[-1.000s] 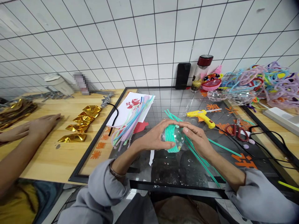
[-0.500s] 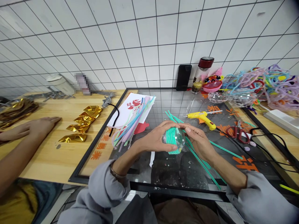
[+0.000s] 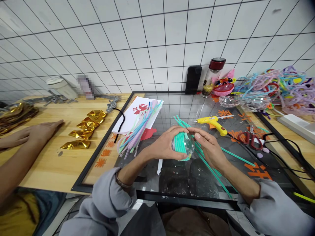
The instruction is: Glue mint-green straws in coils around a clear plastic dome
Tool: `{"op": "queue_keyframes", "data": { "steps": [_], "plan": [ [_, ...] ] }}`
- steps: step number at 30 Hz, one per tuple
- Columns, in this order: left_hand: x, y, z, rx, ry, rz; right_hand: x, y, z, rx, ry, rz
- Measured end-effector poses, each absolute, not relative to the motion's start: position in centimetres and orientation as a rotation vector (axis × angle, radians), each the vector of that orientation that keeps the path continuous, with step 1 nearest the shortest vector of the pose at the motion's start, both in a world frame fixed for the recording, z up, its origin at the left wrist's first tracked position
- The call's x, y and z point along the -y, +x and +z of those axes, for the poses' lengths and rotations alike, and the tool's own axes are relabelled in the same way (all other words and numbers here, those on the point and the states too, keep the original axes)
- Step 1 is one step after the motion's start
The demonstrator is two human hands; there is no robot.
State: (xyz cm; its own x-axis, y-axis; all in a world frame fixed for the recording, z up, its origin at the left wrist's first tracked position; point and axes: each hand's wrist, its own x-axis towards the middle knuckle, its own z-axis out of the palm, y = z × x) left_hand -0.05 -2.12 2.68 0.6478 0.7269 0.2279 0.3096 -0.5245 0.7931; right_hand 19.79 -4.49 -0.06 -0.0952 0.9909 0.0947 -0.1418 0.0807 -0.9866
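Note:
My left hand (image 3: 164,143) is wrapped round a clear faceted plastic ball (image 3: 190,144), thumb in front and fingers over the top. Rows of green pipe cleaner (image 3: 179,143) circle the ball's left part; its right part is bare. My right hand (image 3: 209,147) closes on the ball's upper right edge, with fingertips meeting those of the left hand. Whether it also pinches a strand end is hidden. Beneath my right hand, loose green pipe cleaners (image 3: 218,178) lie on the glass tabletop (image 3: 147,172).
A yellow glue gun (image 3: 213,123) lies beyond my right hand, red-handled scissors (image 3: 251,139) right of it. Pastel pipe cleaners (image 3: 140,126) lie on white paper (image 3: 124,116). Gold foil pieces (image 3: 85,126) and another person's hands (image 3: 41,132) are at left. A bottle (image 3: 213,77) stands behind.
The ball has turned slightly between my hands, and my left fingers and thumb have shifted a little on it. My right hand stays at the ball's right edge.

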Motion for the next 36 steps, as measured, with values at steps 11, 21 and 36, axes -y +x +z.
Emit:
{"op": "queue_keyframes", "data": {
  "steps": [11,21,36],
  "plan": [
    [2.4,0.2,2.9,-0.846,2.109,0.736,4.3,19.9,-0.1,1.319,-1.011,1.144],
    [2.4,0.2,2.8,-1.006,2.074,0.746,0.7,25.5,0.4,1.495,-1.388,0.139],
    [2.2,0.3,2.5,-1.115,1.935,0.778,-3.5,27.6,-2.0,1.676,-2.214,0.027]
  ]
}}
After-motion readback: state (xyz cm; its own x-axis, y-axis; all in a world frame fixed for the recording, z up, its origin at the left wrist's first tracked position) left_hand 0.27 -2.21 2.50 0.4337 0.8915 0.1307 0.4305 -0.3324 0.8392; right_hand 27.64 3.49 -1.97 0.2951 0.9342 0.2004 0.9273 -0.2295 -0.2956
